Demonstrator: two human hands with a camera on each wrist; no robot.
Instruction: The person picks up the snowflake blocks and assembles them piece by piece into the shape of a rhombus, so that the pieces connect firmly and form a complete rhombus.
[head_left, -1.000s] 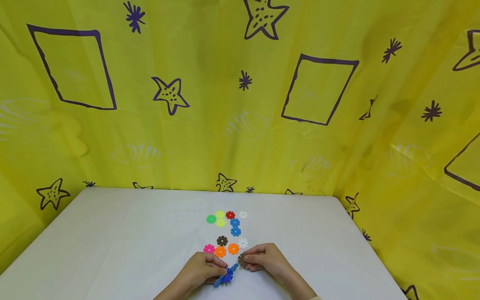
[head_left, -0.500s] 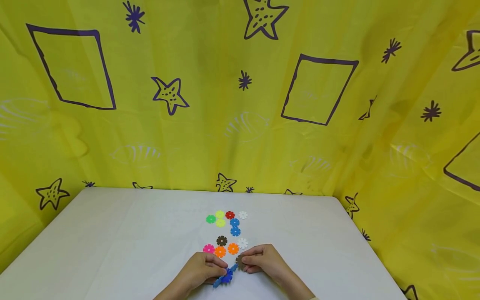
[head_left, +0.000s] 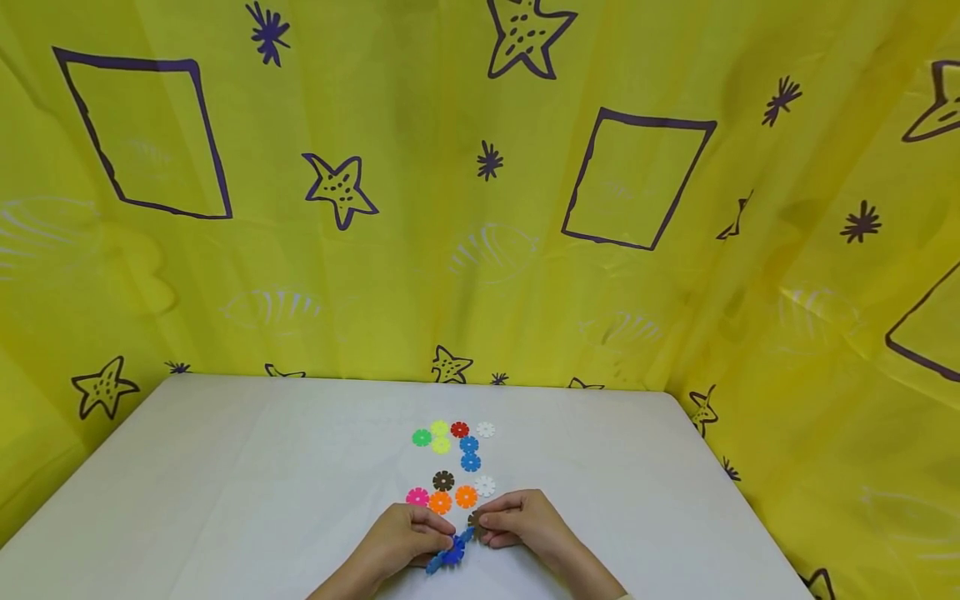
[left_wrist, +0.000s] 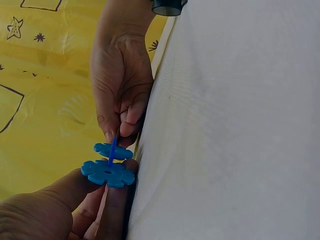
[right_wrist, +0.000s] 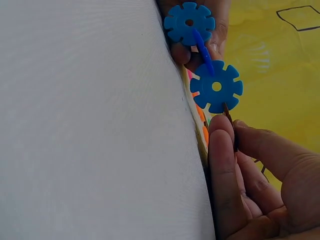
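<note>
My left hand (head_left: 405, 537) pinches a joined chain of slotted plastic discs near the front of the table. In the right wrist view the chain shows a light blue disc (right_wrist: 216, 87), a dark blue disc (right_wrist: 204, 52) edge-on, and another light blue disc (right_wrist: 175, 22). My right hand (head_left: 528, 525) pinches a brown slotted disc (head_left: 476, 523) between thumb and fingers. In the right wrist view its edge meets the rim of the nearer light blue disc at a notch. The fingers partly hide the brown disc.
Beyond the hands, loose discs lie flat on the white table (head_left: 262, 467): pink (head_left: 417, 497), orange (head_left: 440, 503), dark brown (head_left: 443, 481), white (head_left: 485, 486), blue (head_left: 470, 462), green (head_left: 422, 437), yellow (head_left: 440, 445) and red (head_left: 460, 430). A patterned yellow curtain (head_left: 405, 275) surrounds the table.
My right hand has moved slightly left, bringing the brown disc from beside the chain to its upper right end. The left hand has stayed in place with the chain.
</note>
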